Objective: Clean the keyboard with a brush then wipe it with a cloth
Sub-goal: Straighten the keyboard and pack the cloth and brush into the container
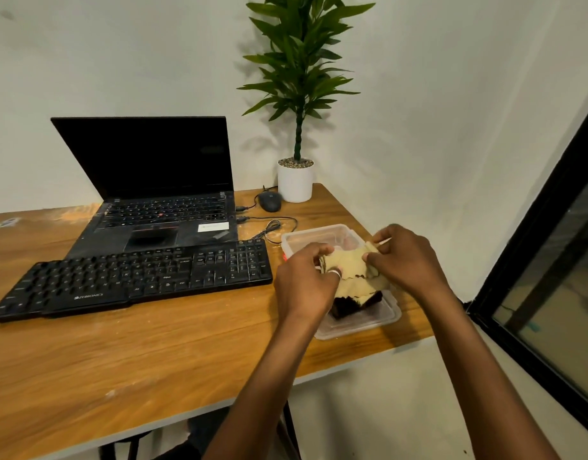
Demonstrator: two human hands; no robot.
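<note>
Low in the middle of the frame, two bare arms reach up over the wooden table [120, 360]. The left hand [306, 280] and the right hand [405, 260] are close together, right of the middle. Both have curled fingers, and both pinch a soft yellow cloth [352, 273], one at each end. The cloth hangs between them, all bunched up.

The cloth is just over a clear plastic box [352, 327] near the right edge of the table. Under the cloth, inside the box, sits a dark thing [352, 305]. It may be the brush, but I cannot tell.

To the left of the hands lies the black keyboard [136, 277]. Nothing touches it. The cloth is near it but apart from it.

Behind the keyboard is an open laptop [160, 200] with a dark screen. Farther back, in the upper middle, are a mouse [269, 201] and a green plant in a white pot [295, 180].

No hand holds a brush, so I think the brushing part is likely over, though the keys do not show it. The wiping is not yet begun. What is left, I think, is to bring the cloth over and rub the keys.
</note>
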